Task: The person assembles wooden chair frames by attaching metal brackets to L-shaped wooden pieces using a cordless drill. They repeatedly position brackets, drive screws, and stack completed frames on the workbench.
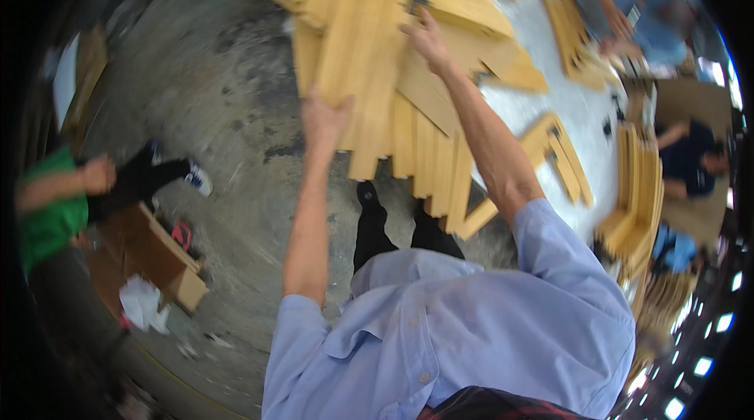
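Note:
Several long, pale yellow wooden boards [357,59] lie side by side, their near ends jutting toward me past the heap beneath. My left hand [324,118] is closed around their left edge near the near end, its thumb on top and its other fingers mostly hidden. Farther up, my right hand [430,42] grips the right edge, thumb over the wood and index finger stretched out close to a black fitting [417,5]. More boards [463,16] with dark fittings are fanned out beneath and to the right. Motion blurs the fingers somewhat.
A pale tabletop [514,102] on the right carries an angled wooden frame [554,145] and stacked pieces [632,184]. Co-workers in blue [644,8] and dark clothing [691,157] are beyond it. At left, a person in green [55,200] is beside an open carton [145,251] on the concrete floor.

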Demonstrator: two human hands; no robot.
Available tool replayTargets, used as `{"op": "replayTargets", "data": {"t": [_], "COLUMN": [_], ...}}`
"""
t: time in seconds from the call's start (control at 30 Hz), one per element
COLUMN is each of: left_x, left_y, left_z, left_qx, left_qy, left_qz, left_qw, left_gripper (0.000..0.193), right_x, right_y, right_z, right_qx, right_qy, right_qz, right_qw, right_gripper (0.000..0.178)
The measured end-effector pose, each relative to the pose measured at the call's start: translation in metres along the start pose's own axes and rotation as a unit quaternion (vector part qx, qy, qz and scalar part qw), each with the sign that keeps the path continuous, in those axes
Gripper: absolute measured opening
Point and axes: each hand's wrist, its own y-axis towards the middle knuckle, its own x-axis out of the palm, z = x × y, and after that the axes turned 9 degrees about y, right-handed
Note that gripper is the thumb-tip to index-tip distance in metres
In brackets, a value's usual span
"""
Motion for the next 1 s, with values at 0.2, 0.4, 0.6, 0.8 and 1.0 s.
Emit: {"op": "replayTargets", "data": {"t": [0.2,0.4,0.6,0.8,1.0], "left_x": [0.013,0.111,0.201,0.291,0.292], "left_y": [-0.118,-0.268,-0.324,-0.323,-0.31], "left_z": [0.028,0.046,0.099,0.14,0.11], "left_qx": [0.19,0.191,0.267,0.22,0.156], "left_qy": [0.015,0.007,0.144,0.326,0.327], "left_qz": [0.193,-0.194,-0.235,-0.144,-0.163], "left_qw": [0.963,0.962,0.924,0.908,0.918], "left_gripper": [0.042,0.039,0.074,0.093,0.076], "right_x": [-0.146,-0.438,-0.602,-0.688,-0.681], "right_y": [-0.152,-0.273,-0.29,-0.307,-0.357], "right_z": [-0.002,0.126,0.125,0.174,0.174], "right_qx": [-0.124,0.032,0.226,0.118,0.124], "right_qy": [-0.254,-0.55,-0.678,-0.585,-0.529], "right_qz": [0.026,0.165,0.046,0.014,-0.023], "right_qw": [0.959,0.818,0.698,0.803,0.839], "right_gripper": [0.07,0.066,0.079,0.069,0.053]}}
